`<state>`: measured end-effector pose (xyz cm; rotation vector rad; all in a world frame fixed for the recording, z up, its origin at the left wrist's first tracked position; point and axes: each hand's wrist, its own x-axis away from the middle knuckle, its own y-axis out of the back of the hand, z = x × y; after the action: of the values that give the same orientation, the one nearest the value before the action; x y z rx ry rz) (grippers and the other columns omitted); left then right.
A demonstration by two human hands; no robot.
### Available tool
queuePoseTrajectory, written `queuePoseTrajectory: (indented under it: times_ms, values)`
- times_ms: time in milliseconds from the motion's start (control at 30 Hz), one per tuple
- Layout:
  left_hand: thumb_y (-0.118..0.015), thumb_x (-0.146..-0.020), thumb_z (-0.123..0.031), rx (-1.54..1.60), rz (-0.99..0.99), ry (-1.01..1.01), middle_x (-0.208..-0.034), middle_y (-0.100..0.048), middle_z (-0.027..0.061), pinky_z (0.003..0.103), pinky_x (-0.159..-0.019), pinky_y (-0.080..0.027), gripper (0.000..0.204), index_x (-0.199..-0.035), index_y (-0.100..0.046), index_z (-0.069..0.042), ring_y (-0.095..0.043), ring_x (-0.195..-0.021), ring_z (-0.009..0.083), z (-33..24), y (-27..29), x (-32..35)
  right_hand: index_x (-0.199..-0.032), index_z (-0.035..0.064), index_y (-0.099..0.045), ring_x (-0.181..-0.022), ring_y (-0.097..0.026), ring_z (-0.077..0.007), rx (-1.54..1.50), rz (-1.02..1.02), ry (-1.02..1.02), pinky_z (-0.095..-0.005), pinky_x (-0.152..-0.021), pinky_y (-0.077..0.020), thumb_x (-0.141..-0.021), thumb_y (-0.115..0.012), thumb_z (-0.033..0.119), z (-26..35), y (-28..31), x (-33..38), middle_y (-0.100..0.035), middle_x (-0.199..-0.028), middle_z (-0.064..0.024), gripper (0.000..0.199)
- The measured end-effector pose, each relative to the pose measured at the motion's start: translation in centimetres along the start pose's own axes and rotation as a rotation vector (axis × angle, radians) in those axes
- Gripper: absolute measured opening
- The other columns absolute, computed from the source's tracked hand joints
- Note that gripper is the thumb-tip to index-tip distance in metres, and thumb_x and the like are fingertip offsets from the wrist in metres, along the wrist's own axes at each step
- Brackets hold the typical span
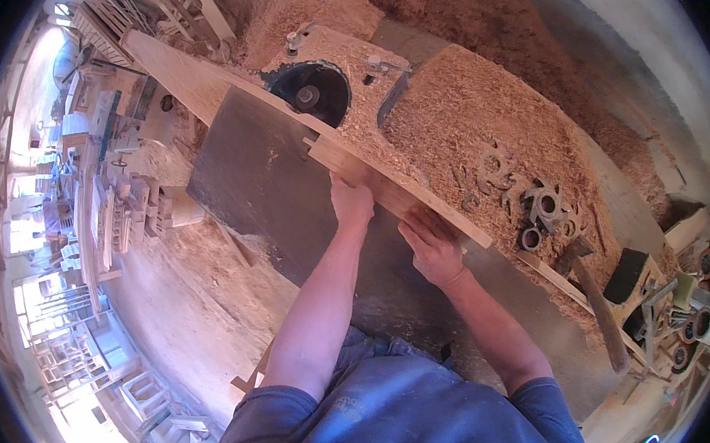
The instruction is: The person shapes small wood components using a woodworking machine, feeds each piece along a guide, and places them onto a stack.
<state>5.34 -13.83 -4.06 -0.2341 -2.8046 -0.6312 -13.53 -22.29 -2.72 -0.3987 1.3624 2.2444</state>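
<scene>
Lengthwise along fence [454, 216]: wooden board [374, 178], pointing toward dark round opening [308, 95]. Left hand [350, 205] nearer opening, any pinch too hidden to tell; right hand [437, 253] farther back, fingers together against near face.

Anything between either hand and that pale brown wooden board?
Nothing visible: the left hand and right hand both rest against the long, pale brown wooden board. The wooden-handled hammer lies off to the right.

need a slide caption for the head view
Left hand and right hand on a wooden board over a dark machine table, wood shavings spread beyond.
</scene>
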Motion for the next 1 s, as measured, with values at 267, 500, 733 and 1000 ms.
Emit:
queuePoseTrajectory:
  times_ms: [267,500,733,1000]
  values:
    - [-0.07,-0.097,-0.016,0.051,0.069,0.075,-0.084,-0.064,0.0095,0.03,-0.034,-0.036,0.045,-0.135,-0.048,-0.004,-0.055,-0.05,0.0149,-2.0,1.6,-2.2,-0.102,0.0068,-0.077,-0.119,-0.068,-0.0261,-0.005,-0.007,-0.016,-0.0404,-0.104,-0.053,-0.073,-0.069,0.001,0.5,-1.9,-2.3,-0.076,-0.114,-0.0082,0.03]
    - [-0.069,-0.096,-0.013,-0.016,0.021,-0.021,-0.076,-0.063,0.0073,0.029,-0.034,-0.036,0.042,-0.133,-0.05,-0.003,-0.054,-0.048,0.0141,0.5,3.2,-6.6,-0.104,0.0054,-0.077,-0.119,-0.068,-0.0284,-0.035,0.004,-0.031,-0.042,-0.106,-0.0523,-0.07,-0.067,-0.003,1.6,-3.9,-5.0,-0.075,-0.116,-0.0094,0.037]
    - [-0.064,-0.094,-0.007,0.025,0.077,0.041,-0.087,-0.067,0.0114,0.031,-0.037,-0.04,0.043,-0.135,-0.051,-0.003,-0.06,-0.055,0.0179,-2.3,5.0,-9.2,-0.106,0.007,-0.076,-0.122,-0.067,-0.0269,-0.001,0.023,-0.034,-0.0418,-0.107,-0.0508,-0.072,-0.068,0.002,2.0,-6.9,-7.3,-0.074,-0.118,-0.0085,0.036]
    - [-0.06,-0.099,-0.013,0.058,0.057,0.083,-0.078,-0.064,0.0083,0.029,-0.035,-0.035,0.032,-0.129,-0.055,-0.004,-0.053,-0.046,0.0143,-5.1,6.9,-11.6,-0.105,0.0079,-0.076,-0.12,-0.067,-0.0261,-0.02,0.022,-0.041,-0.0412,-0.104,-0.0523,-0.073,-0.072,0.006,3.4,-9.0,-11.3,-0.074,-0.119,-0.0088,0.032]
